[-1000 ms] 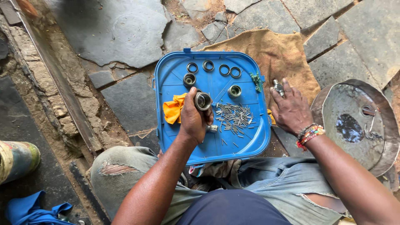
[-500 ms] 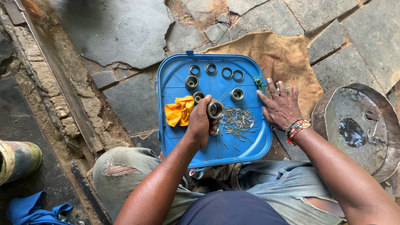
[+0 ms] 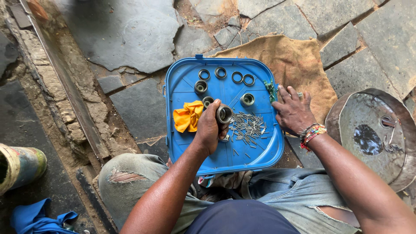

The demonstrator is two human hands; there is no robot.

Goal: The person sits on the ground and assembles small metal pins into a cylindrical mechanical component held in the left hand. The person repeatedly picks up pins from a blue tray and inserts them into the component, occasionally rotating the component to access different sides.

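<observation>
I list what sits below me, largest first. Stone paving (image 3: 121, 34), cracked slabs. Burlap sack (image 3: 290, 60), flat on the stone, right of the tray. Round metal basin (image 3: 372, 130), at my far right, dark liquid inside. Blue plastic tray (image 3: 260, 160), on my knees. Yellow rag (image 3: 187, 116), crumpled at the tray's left. My left hand (image 3: 210, 125), fingers curled tight around a metal bearing cup (image 3: 224, 114), held above the tray's middle. My right hand (image 3: 294, 112), fingers spread, flat on the tray's right rim. Needle rollers (image 3: 248, 126), a loose heap just right of the cup. Four metal rings (image 3: 225, 76), in a row along the tray's far edge.
</observation>
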